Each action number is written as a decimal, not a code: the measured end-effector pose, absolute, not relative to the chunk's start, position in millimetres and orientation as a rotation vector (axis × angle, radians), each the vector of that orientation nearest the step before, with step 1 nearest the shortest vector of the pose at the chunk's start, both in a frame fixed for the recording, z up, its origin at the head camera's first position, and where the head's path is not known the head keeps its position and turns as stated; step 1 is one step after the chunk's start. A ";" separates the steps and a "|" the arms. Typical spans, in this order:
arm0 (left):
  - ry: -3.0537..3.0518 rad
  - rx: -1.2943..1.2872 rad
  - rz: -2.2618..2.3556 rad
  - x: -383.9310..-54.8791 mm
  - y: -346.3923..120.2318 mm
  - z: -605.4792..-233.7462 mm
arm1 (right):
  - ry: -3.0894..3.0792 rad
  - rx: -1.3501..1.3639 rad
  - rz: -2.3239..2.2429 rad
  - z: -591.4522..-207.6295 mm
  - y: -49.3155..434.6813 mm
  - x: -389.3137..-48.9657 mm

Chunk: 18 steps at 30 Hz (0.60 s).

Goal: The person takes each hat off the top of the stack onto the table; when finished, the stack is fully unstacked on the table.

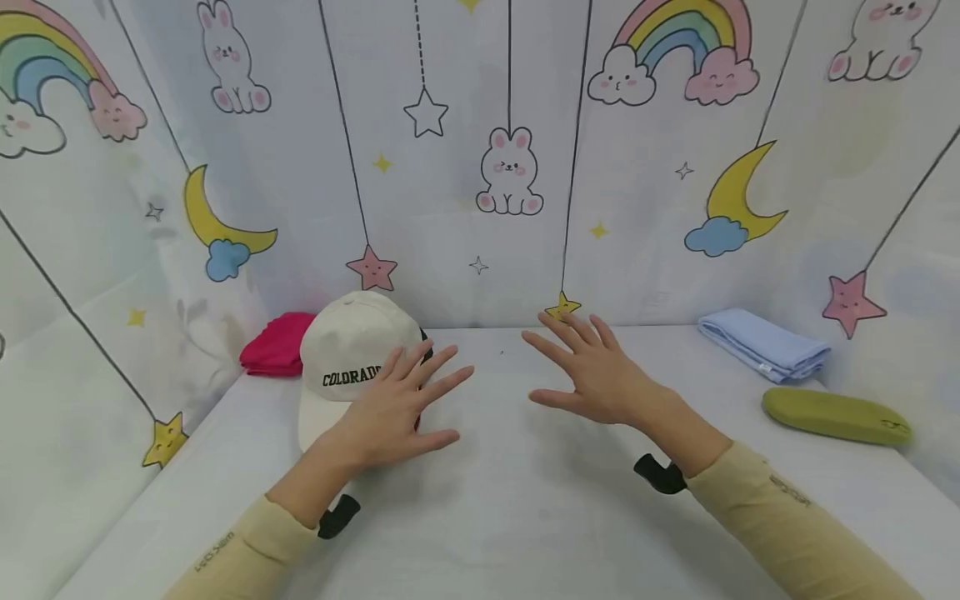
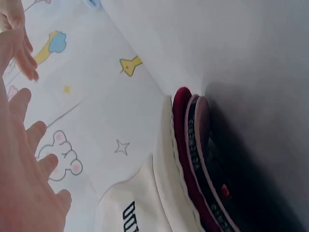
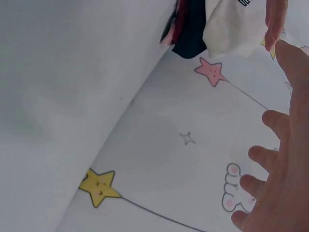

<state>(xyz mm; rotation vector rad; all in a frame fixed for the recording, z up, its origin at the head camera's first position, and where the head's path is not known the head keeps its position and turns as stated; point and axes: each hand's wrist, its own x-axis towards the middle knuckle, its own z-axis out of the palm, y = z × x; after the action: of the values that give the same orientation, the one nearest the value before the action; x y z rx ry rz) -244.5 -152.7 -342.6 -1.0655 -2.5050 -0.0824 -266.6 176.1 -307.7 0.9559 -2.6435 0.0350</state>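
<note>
Both hands hover over the white table with fingers spread and straight, holding nothing. The left hand (image 1: 393,408) is in front of a cream cap (image 1: 352,333) with dark COLORADO lettering and covers part of it in the head view. In the left wrist view the cap's brim (image 2: 166,159) lies over dark red and black layers (image 2: 193,159), so more caps appear stacked beneath; how many, I cannot tell. To the right, the right hand (image 1: 600,375) is apart from everything, above the table's middle.
A folded red cloth (image 1: 276,346) lies behind the cap at the left. At the right back sits a folded light blue cloth (image 1: 765,342), with a green elongated case (image 1: 836,415) in front of it. A white curtain (image 1: 450,208) with cartoon prints encloses the table (image 1: 495,500).
</note>
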 end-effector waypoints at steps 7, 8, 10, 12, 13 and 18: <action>-2.502 -0.985 -0.098 -242.1 -165.3 -338.2 | -2.621 0.999 0.067 -304.8 154.1 -271.9; -2.488 -0.978 -0.113 -241.8 -167.6 -337.8 | -2.618 1.004 0.079 -304.9 150.4 -272.6; -2.470 -0.968 -0.158 -241.1 -172.6 -337.3 | -2.611 1.015 0.099 -305.8 143.3 -274.5; -2.453 -0.959 -0.202 -240.2 -178.5 -337.9 | -2.607 1.027 0.120 -307.0 136.2 -276.5; -2.447 -0.951 -0.218 -239.9 -181.4 -338.1 | -2.605 1.030 0.132 -307.6 132.7 -277.5; -2.409 -0.914 -0.264 -239.3 -194.9 -338.2 | -2.599 1.035 0.182 -308.4 117.2 -282.1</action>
<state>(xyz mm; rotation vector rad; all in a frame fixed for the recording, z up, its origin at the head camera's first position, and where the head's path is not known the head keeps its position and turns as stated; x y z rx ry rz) -239.3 -194.9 -338.2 -0.9137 -2.4088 -0.2644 -282.1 117.2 -308.4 1.0352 -2.5994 0.1820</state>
